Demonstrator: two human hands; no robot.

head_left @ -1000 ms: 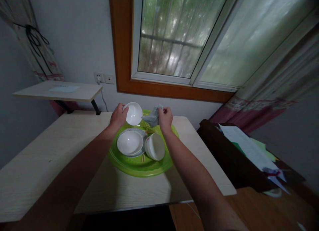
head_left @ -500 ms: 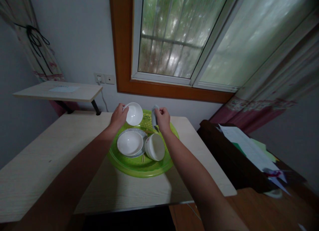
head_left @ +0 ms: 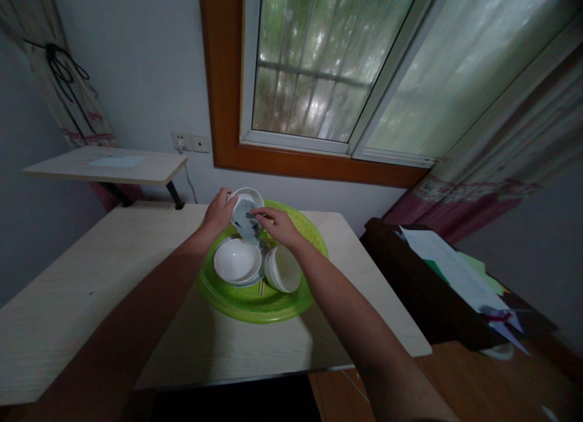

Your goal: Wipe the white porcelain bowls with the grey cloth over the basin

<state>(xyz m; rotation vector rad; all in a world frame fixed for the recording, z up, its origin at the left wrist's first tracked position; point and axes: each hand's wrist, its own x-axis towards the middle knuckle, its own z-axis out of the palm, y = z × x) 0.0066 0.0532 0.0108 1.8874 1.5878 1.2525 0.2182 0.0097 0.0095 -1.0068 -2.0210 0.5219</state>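
Note:
My left hand point(head_left: 219, 211) grips the left rim of a white bowl point(head_left: 249, 193), which is tilted toward me over the far part of a green tray point(head_left: 273, 314). A grey-blue cloth point(head_left: 246, 220) lies inside that bowl and hangs over its near edge. The fingers of my right hand point(head_left: 279, 224) are closed on the cloth's right side. Below, another white bowl point(head_left: 237, 261) rests on a plate in the tray. To its right, stacked white bowls point(head_left: 283, 269) lie tipped on their side. Chopsticks point(head_left: 261, 287) show partly between them.
The tray stands on a pale wooden table point(head_left: 113, 276). A raised shelf point(head_left: 104, 165) is at the table's back left, near a wall socket point(head_left: 190, 142). A window point(head_left: 319, 76) is behind. Papers point(head_left: 449, 270) lie on dark furniture at the right.
My right hand has moved left, bringing the cloth from beside the bowl into it. The left hand and its bowl have stayed almost in place.

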